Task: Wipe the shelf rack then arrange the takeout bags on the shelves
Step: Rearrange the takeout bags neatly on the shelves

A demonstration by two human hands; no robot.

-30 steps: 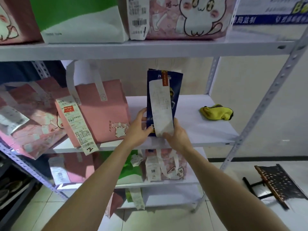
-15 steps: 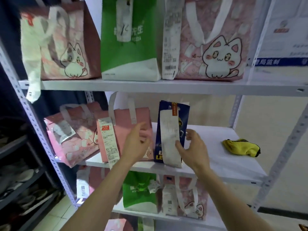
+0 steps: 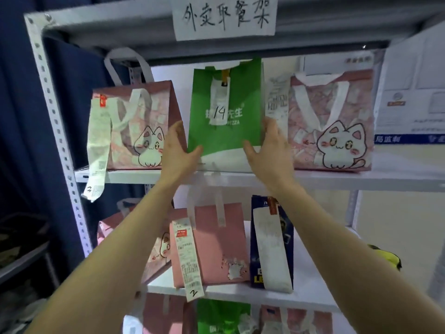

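A green takeout bag [image 3: 226, 131] with a receipt marked 14 stands upright on the upper shelf [image 3: 361, 180] of the white rack. My left hand [image 3: 177, 153] presses its left side and my right hand [image 3: 271, 150] its right side, both thumbs lying on the front. Two pink cat bags flank it, one on the left [image 3: 134, 126] and one on the right [image 3: 337, 121]. One shelf down stand a plain pink bag [image 3: 212, 244] and a dark blue bag [image 3: 272, 242] with a long receipt.
A yellow cloth [image 3: 385, 257] lies at the right end of the middle shelf. A handwritten paper sign [image 3: 224, 15] hangs from the top shelf. More pink and green bags fill the shelf below. The perforated rack post [image 3: 55, 131] rises on the left against a dark curtain.
Both hands have let go of the dark blue bag on the middle shelf and risen to the green bag one shelf up. My view has tilted upward.
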